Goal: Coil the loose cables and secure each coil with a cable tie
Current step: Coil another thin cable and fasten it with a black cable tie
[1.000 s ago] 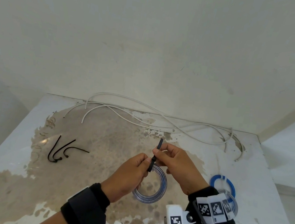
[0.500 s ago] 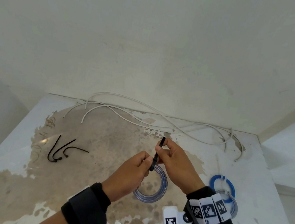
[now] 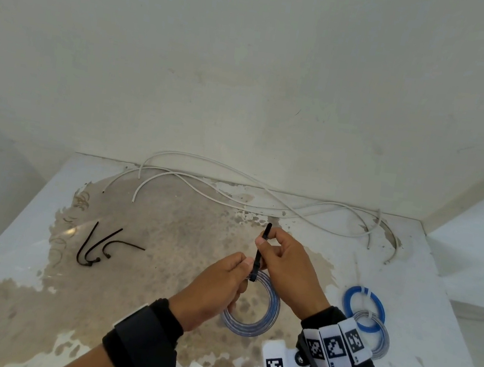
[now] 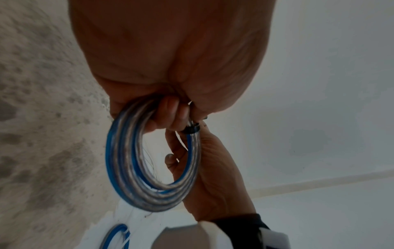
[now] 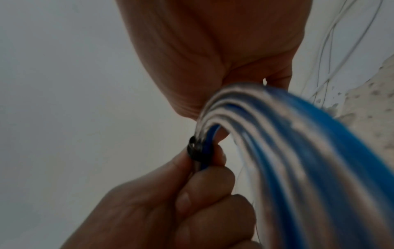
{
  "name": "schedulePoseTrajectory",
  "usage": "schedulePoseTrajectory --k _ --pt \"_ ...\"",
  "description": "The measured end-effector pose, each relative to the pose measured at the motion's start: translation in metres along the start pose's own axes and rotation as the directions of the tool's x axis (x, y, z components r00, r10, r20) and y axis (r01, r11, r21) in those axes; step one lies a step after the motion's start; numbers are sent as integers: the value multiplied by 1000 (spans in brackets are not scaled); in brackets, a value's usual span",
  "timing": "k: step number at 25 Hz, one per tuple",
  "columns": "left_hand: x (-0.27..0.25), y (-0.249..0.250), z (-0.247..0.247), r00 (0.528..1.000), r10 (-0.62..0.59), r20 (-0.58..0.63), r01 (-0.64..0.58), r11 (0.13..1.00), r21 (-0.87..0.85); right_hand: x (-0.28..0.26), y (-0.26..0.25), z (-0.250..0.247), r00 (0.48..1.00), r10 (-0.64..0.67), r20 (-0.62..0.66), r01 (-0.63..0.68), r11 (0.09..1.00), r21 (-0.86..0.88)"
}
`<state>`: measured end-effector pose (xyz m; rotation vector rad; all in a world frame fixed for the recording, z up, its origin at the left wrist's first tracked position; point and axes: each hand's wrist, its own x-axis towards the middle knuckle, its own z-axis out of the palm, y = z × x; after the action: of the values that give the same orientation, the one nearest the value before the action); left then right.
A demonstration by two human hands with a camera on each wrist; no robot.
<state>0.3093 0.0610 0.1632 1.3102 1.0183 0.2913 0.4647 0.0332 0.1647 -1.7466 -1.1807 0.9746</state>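
Note:
A coil of clear-and-blue cable (image 3: 258, 322) (image 4: 136, 176) (image 5: 298, 151) hangs in the air above the stained table (image 3: 165, 234). My left hand (image 3: 217, 282) grips the coil at its top, fingers curled round the strands (image 4: 172, 114). A black cable tie (image 3: 259, 252) is wrapped round the coil there, its loop showing dark (image 4: 192, 128) (image 5: 196, 150). My right hand (image 3: 283, 257) pinches the tie's tail, which stands upright above the coil. Loose white cables (image 3: 233, 194) lie along the wall at the back.
Three spare black cable ties (image 3: 101, 247) lie at the table's left. Two tied coils, one blue (image 3: 365, 306) and one clear (image 3: 377, 339), rest at the right near the edge. A wall stands just behind the table.
My right hand has drawn the tie's tail upward and a little back, so more of the black strap stands above the coil. The left hand and coil have stayed nearly still.

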Motion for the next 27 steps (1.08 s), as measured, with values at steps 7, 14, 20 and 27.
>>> schedulePoseTrajectory --k 7,14,20,27 --pt "2 3 0 996 -56 74 59 998 -38 -4 -2 3 994 -71 -79 73 997 25" --pt "1 9 -2 988 -77 132 90 992 -93 -4 0 1 989 -118 -92 116 993 -26" --pt "0 6 0 995 -60 82 65 996 -55 1 0 -2 992 -108 -69 101 991 -90" --pt "-1 4 -1 991 -85 100 95 991 -98 3 5 -7 994 -96 -46 90 989 -119"
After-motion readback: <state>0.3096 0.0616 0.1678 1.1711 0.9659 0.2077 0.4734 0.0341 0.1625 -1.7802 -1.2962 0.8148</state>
